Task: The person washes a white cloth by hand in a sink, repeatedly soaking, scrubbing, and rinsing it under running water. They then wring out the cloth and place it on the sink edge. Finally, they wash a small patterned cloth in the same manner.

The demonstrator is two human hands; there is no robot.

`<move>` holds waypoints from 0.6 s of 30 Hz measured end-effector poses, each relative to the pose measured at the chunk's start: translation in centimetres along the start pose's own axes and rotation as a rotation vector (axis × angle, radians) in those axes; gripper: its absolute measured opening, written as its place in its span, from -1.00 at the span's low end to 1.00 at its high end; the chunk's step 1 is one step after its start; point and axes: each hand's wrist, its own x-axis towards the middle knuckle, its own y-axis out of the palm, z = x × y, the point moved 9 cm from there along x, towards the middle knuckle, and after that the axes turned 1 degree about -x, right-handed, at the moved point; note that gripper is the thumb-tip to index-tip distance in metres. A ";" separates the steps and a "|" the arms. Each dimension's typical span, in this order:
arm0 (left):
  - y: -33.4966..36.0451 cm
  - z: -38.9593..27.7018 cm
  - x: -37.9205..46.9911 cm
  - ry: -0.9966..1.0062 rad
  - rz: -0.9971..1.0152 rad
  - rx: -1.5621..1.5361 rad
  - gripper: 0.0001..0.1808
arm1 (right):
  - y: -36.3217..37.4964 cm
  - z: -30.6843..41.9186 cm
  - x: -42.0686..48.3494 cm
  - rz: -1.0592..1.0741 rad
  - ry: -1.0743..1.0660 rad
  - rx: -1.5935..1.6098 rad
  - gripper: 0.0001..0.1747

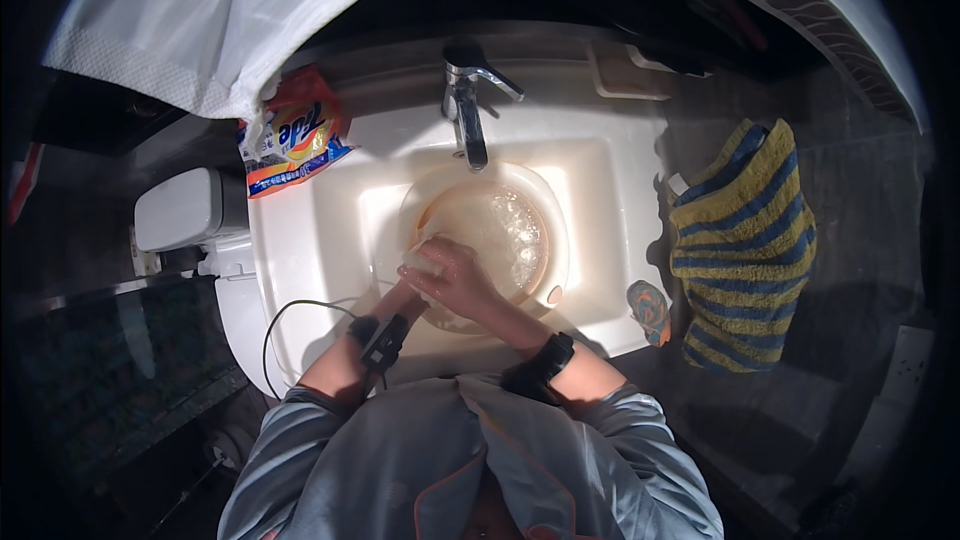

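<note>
My right hand (455, 277) is closed around a pale, wet, soft-looking item (424, 262) over the near left rim of a round basin. My left hand (410, 298) lies close against it, partly hidden beneath the right, so its fingers cannot be made out. The light-coloured basin (556, 202) stands in a white rectangular sink (600, 240) and holds cloudy water (480, 214) with bubbles at the right. Above its far edge reaches a chrome faucet (470, 120); no stream of water shows from it. Both wrists wear black straps.
A Tide detergent bag (296, 135) rests at the sink's back left corner. To the right lie a marbled oval object (649, 311) and a yellow-and-blue striped towel (739, 255). A pale tray (626, 79) sits at the back right. A cable (289, 305) loops beside the left forearm.
</note>
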 end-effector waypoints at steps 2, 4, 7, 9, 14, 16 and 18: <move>-0.1 1.2 -0.2 -0.119 -0.125 -0.122 -0.59 | -0.4 -2.2 0.1 -0.018 0.080 -0.073 -0.74; -0.3 2.5 -0.3 -0.200 -0.290 -0.260 -0.61 | -3.9 -2.7 -0.1 -0.289 -0.090 -0.141 -0.75; -0.5 3.2 0.1 -0.197 -0.394 -0.242 -0.63 | -7.1 -10.9 -0.1 -0.225 0.408 -0.523 -0.72; -1.2 2.7 0.4 -0.197 -0.399 0.063 -0.63 | -7.3 -13.4 0.0 -0.158 0.330 -0.482 -0.72; -3.0 2.9 -0.5 -0.322 -0.442 -0.151 -0.58 | -8.1 -19.8 -2.5 -0.446 0.284 -0.212 -0.73; -2.4 2.9 -0.2 -0.292 -0.322 -0.088 -0.54 | -6.6 -22.6 -3.2 -0.413 0.308 0.144 -0.74; -2.5 3.7 0.0 -0.289 -0.290 -0.064 -0.49 | -4.4 -24.6 -3.4 -0.308 0.379 0.683 -0.68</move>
